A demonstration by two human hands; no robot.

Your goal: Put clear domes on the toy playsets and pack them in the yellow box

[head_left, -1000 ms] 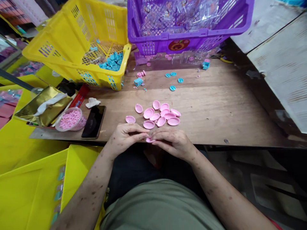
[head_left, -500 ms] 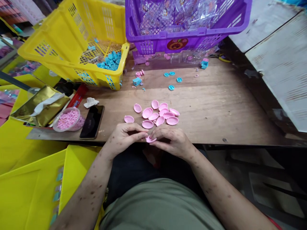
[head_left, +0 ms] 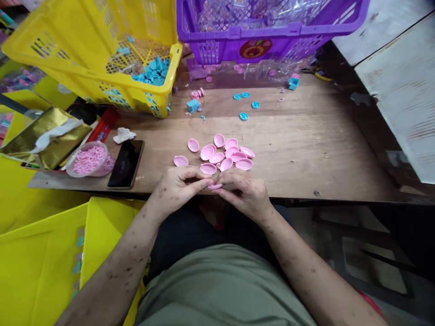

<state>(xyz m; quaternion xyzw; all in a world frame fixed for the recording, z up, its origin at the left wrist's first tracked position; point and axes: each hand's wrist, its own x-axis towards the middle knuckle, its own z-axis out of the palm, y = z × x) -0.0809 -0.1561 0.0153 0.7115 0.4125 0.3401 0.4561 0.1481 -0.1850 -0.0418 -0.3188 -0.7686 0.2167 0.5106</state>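
Note:
My left hand (head_left: 178, 188) and my right hand (head_left: 244, 192) meet at the near edge of the wooden table (head_left: 306, 149). Together their fingertips pinch one small pink oval shell (head_left: 215, 186). Just beyond the hands lies a loose pile of several pink oval shells (head_left: 224, 156), with one shell (head_left: 180, 160) lying apart to the left. Both hands have their fingers curled together around the held piece.
A black phone (head_left: 125, 164) and a clear bowl of small pink pieces (head_left: 89, 159) sit to the left, beside a gold tissue pack (head_left: 44, 138). A yellow crate with blue parts (head_left: 102, 54) and a purple crate (head_left: 268, 27) stand at the back. Blue discs (head_left: 243, 116) are scattered mid-table.
The hands stay joined on the pink shell, turning it slightly. The view has tilted a little, shifting the table upward in the picture.

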